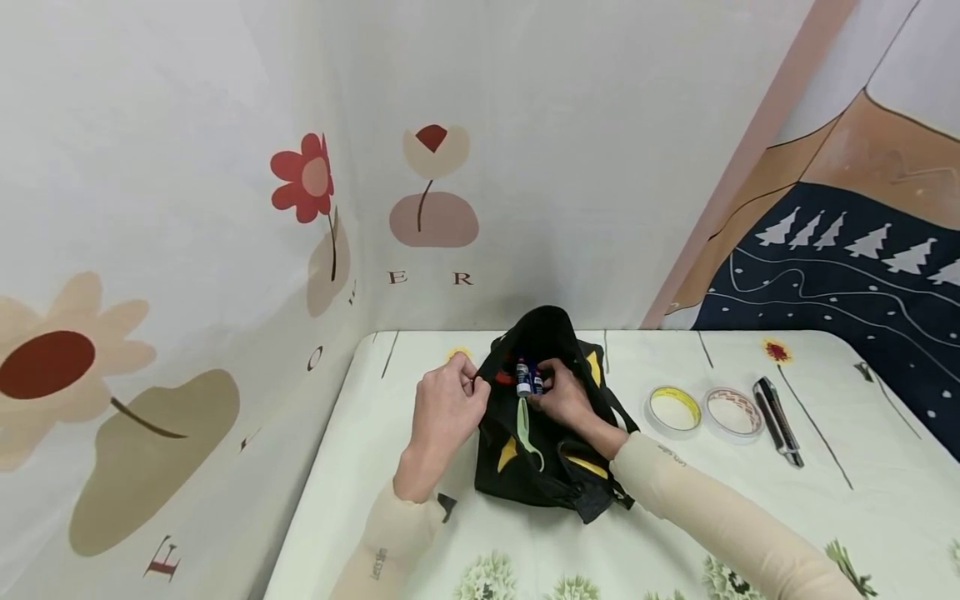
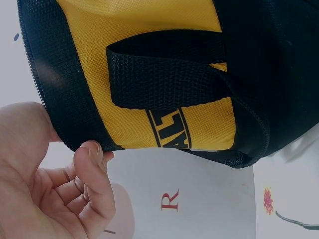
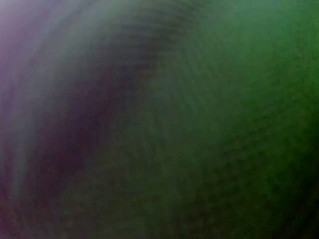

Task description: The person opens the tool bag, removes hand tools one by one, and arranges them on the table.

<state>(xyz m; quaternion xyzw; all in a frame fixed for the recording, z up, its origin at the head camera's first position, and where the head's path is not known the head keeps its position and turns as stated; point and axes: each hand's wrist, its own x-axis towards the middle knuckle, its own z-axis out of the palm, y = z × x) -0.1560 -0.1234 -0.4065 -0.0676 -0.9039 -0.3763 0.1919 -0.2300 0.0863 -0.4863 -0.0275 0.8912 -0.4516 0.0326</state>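
Pale walls (image 1: 600, 167) bear printed flowers (image 1: 302, 177); the tabletop (image 1: 367, 417) is white.

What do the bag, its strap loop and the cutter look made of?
Bag: probably matte synthetic canvas; a fine weave shows in the yellow part.
Strap loop: black webbing, likely nylon or polyester, with a ribbed weave.
Cutter: seemingly dark plastic with a greyish strip, perhaps metal; too small to be sure.

My right wrist view was blurred. The left wrist view cropped the bag (image 2: 164, 79) and my left hand (image 2: 55, 186).
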